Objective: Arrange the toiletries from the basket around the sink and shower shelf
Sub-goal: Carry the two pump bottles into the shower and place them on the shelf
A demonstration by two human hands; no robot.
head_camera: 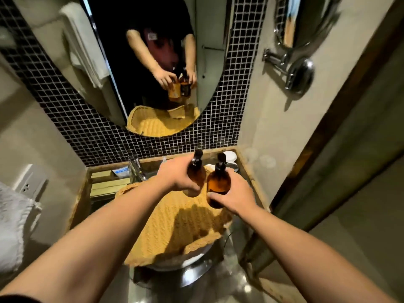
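Note:
A flat woven yellow basket lies across the sink bowl, and I see nothing lying in it. My left hand grips an amber pump bottle with a black pump top, held above the basket's far edge. My right hand holds a second amber pump bottle, close beside the first. Both bottles are upright and nearly touch. The oval mirror reflects my hands, both bottles and the basket.
A chrome tap stands behind the basket. A wooden soap tray and a small white packet sit on the counter's left. White cups stand at the back right corner. A towel hangs left; a magnifying mirror arm juts from the right wall.

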